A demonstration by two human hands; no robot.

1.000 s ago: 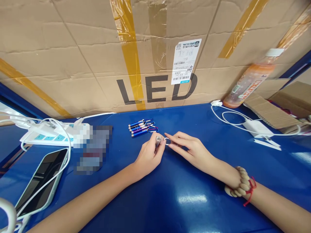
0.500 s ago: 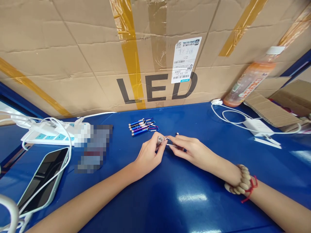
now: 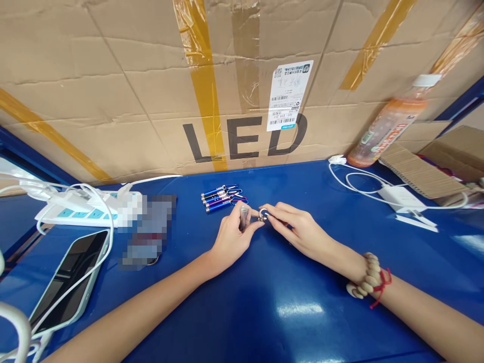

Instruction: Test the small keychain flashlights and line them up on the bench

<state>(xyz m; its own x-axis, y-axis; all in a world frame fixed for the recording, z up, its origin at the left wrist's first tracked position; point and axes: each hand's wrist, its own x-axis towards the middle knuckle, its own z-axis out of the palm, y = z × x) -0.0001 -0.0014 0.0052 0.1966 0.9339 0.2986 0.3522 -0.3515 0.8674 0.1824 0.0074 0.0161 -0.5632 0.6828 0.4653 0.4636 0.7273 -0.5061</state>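
My left hand (image 3: 235, 233) is closed round a small silver keychain flashlight (image 3: 244, 218), its tube pointing up between the thumb and fingers. Beside it, my right hand (image 3: 297, 226) pinches a shiny metal ring (image 3: 263, 215), whose lower edge meets the left thumb and fingertips. Whether the ring is fastened to the tube cannot be made out. Just beyond the left hand, several blue and purple keychain flashlights (image 3: 219, 198) lie side by side on the blue table (image 3: 242, 312), with carabiner clips at their right ends.
Leftward are a phone (image 3: 68, 282), a blurred flat item (image 3: 149, 232) and a white power strip (image 3: 75, 216) with cables. A large cardboard box (image 3: 132, 75) stands behind. On the right are a drink bottle (image 3: 389, 126), a white charger (image 3: 401, 197) and an open carton (image 3: 423, 171).
The metal ring now shows upright between my hands, and the silver tube has tilted more upright. My right hand has shifted slightly left.
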